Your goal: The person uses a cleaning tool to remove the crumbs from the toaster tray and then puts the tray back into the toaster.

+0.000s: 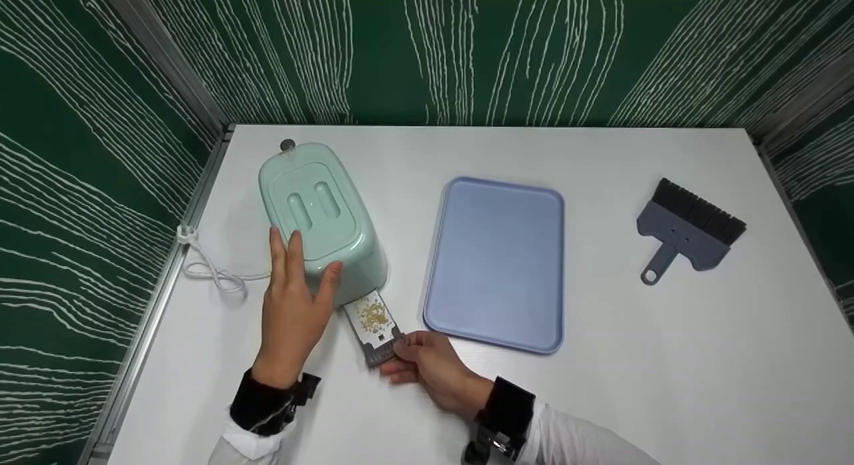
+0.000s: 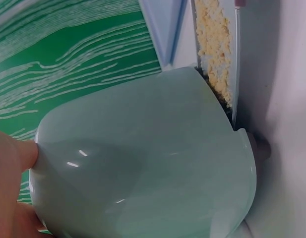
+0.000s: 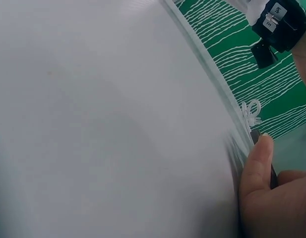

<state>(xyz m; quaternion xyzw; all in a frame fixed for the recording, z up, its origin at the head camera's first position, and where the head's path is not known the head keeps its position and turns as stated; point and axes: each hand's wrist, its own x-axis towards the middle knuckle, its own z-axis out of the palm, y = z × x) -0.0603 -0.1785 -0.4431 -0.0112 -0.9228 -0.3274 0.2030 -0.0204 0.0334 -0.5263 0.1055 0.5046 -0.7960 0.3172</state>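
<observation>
Right hand (image 1: pixel 437 368) low at the near side of the table (image 1: pixel 667 358), thumb on top and fingers beneath, and it has the grey end of one crumb tray (image 1: pixel 367 335) in a pinch! That tray juts out of the near end of one mint-green toaster (image 1: pixel 350 241), at the left of the table, with one scatter of yellowish crumbs (image 1: pixel 372 314) lying on it, too many to count. Two hands in play, folks: the left hand (image 1: pixel 290 318) is spread, two long fingers reaching straight up onto the toaster's near left edge, thumb splayed out to the right and touching the shell, nothing gripped. Two slots (image 1: pixel 327 199) run along the toaster's top. Both forearms come in from the near side, the left one nearly straight ahead, the right one slanting leftward with the wrist low, each wearing one black wristband (image 1: pixel 505 411). Elsewhere, one blue rectangular tray (image 1: pixel 494 265) lies flat at centre, one dark brush (image 1: pixel 690 228) rests far right with its bristles pointing away, and one looped white cord (image 1: pixel 255 277) sits left of the toaster.
</observation>
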